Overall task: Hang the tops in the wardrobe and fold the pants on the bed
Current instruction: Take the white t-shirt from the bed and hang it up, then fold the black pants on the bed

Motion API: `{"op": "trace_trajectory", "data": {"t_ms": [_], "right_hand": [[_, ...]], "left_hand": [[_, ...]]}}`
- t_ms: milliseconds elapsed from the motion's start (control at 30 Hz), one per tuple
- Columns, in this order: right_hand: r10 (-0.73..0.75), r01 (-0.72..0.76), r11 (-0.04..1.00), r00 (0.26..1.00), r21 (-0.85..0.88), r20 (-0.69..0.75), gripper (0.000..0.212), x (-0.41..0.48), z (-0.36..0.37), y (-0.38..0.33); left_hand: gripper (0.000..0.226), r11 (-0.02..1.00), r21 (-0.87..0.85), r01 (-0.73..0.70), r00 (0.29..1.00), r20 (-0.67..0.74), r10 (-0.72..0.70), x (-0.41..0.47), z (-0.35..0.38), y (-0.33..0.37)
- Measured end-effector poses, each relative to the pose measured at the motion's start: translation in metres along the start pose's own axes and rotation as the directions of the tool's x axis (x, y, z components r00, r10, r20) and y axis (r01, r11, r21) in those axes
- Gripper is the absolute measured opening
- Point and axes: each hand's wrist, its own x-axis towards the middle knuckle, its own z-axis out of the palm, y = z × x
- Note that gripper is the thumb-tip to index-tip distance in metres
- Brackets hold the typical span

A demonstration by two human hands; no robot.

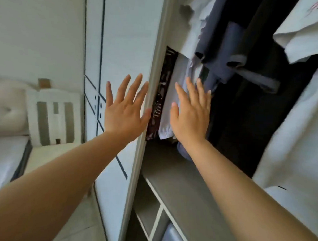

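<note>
Tops (221,55) hung in a row inside the open wardrobe (179,184), to the right of the wardrobe door (124,47). Just inside the door's grey edge hung a dark patterned garment (161,95), then a white garment (174,79) beside it, then blue-grey tops with loose sleeves, and farthest from the door a large white top (298,128) that filled the near right of the view.

The left hand (124,112) was held flat on the door's face close to its edge, its fingers (136,87) straight and spread apart, holding nothing, with the thumb reaching across the edge toward the dark patterned garment. The right hand (191,114) lay just past the door's edge against the hanging clothes, its fingers straight and slightly apart, resting on the white garment and the blue-grey cloth next to it, gripping nothing. Both bare forearms stretched up from the bottom of the view.

Below the clothes, a grey shelf ran back from the door's edge, with white-framed compartments (156,219) under it. Well to the left of the door stood a white slatted chair (52,116), and beyond it a corner of the bed (3,160) with a pale tufted headboard (7,107).
</note>
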Motion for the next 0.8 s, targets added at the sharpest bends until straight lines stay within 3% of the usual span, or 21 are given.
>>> {"op": "trace_trajectory", "data": {"t_ms": [200,400,667,800], "right_hand": [[-0.135,0.052,0.965,0.940,0.258,0.315,0.050,-0.063,0.066,-0.127],[-0.266,-0.003,0.898,0.793,0.441,0.548,0.054,-0.132,0.103,-0.253],[-0.560,0.079,0.762,0.577,0.642,0.594,0.056,-0.183,0.131,-0.385],[-0.697,0.136,0.662,0.473,0.737,0.539,0.057,-0.206,0.146,-0.442]], "left_hand": [[0.067,0.949,0.216,0.228,0.939,0.208,-0.273,-0.095,0.001,-0.113],[0.068,0.851,0.409,0.329,0.824,0.315,-0.471,-0.193,-0.020,-0.216],[0.067,0.668,0.585,0.461,0.630,0.315,-0.710,-0.277,-0.047,-0.298],[0.067,0.551,0.617,0.562,0.521,0.254,-0.815,-0.317,-0.046,-0.320]]}}
